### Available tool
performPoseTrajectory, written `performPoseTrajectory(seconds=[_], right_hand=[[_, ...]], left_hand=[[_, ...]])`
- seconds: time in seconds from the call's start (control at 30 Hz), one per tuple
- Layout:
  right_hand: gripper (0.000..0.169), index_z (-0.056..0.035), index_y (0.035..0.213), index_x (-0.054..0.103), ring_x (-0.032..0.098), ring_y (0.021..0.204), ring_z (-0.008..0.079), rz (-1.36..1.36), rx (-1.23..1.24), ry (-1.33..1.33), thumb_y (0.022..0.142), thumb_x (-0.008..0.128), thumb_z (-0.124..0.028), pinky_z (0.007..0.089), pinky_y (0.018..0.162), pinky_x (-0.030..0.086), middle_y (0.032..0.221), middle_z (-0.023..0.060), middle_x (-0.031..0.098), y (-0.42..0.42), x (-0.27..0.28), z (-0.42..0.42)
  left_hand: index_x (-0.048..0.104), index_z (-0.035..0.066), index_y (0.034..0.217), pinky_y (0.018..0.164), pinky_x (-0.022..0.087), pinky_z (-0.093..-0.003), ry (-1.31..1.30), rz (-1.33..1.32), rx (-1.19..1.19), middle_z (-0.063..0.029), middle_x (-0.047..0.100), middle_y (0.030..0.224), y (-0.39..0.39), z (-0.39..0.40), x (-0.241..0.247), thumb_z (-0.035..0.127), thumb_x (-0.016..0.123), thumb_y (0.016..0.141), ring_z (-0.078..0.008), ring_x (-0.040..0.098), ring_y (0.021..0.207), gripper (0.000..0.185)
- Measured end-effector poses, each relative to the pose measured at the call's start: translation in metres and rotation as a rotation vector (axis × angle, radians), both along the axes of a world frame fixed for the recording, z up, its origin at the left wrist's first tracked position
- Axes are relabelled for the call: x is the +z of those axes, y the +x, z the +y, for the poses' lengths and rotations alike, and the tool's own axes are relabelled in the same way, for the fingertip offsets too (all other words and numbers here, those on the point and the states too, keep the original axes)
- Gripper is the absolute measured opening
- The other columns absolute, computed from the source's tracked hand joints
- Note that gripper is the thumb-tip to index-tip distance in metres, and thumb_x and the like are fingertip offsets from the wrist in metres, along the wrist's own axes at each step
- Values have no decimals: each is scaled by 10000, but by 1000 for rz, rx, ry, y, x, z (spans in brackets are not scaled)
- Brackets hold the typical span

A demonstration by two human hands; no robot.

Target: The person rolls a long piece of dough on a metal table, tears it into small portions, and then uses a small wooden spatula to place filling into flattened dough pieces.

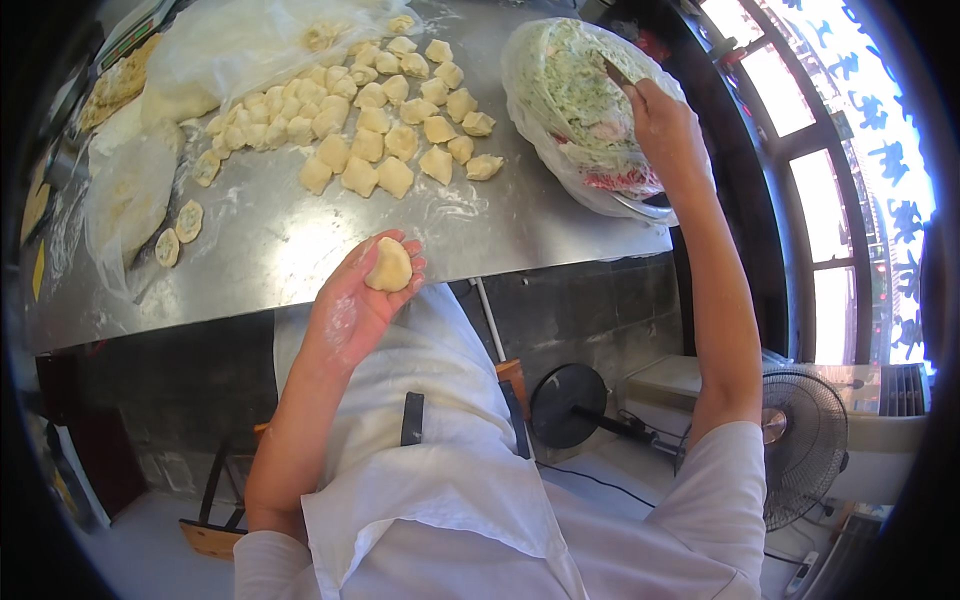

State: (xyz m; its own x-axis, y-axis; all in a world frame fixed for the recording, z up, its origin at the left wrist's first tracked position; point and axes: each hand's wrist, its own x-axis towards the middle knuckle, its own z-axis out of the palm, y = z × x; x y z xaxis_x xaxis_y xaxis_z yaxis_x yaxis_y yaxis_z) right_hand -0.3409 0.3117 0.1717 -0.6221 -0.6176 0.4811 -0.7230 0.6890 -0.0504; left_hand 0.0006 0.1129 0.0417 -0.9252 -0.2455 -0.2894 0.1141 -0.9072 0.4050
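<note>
My left hand (360, 292), dusted with flour, holds a piece of dough (391, 265) in its cupped palm at the near edge of the steel table (255, 277). At the right, my right hand (664, 120) grips a flat spreading tool (615, 73), its blade over the green-flecked filling (577, 97). That filling fills a large bowl lined with a plastic bag (525, 127). Many small dough pieces (367, 145) lie spread over the middle of the table. Two open pieces with filling (189, 220) lie apart at the left.
Plastic sheeting (225, 45) covers a large dough mass at the back left, and a bagged lump (135, 187) lies nearer. A scale (135, 30) stands at the far left corner. Below to the right are a fan (806, 450) and a round black base (568, 405).
</note>
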Motion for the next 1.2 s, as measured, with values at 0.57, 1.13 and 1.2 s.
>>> performPoseTrajectory(seconds=[0.57,1.13,1.2], right_hand=[[203,-16,1125,718,539,561,117,-796,249,-526,1019,610,-151,300,523,435,711,59,630,168,-49,-59],[334,-8,1304,650,591,738,263,-948,430,-393,974,620,-49,333,698,495,858,140,611,266,-125,-93],[368,-10,1325,635,605,743,280,-801,458,-350,957,625,-39,360,681,500,855,141,609,271,-134,-103]], left_hand=[[463,-81,1356,1154,403,-489,187,174,158,-254,525,1379,-48,-16,24,368,405,1106,-368,509,1324,518],[458,-52,1367,1069,491,-452,108,-27,535,-216,537,1280,15,-53,-21,120,544,1044,-335,551,1215,376],[452,-53,1383,1077,485,-443,78,-16,563,-216,537,1280,18,-53,-20,105,548,1036,-337,551,1215,393]])
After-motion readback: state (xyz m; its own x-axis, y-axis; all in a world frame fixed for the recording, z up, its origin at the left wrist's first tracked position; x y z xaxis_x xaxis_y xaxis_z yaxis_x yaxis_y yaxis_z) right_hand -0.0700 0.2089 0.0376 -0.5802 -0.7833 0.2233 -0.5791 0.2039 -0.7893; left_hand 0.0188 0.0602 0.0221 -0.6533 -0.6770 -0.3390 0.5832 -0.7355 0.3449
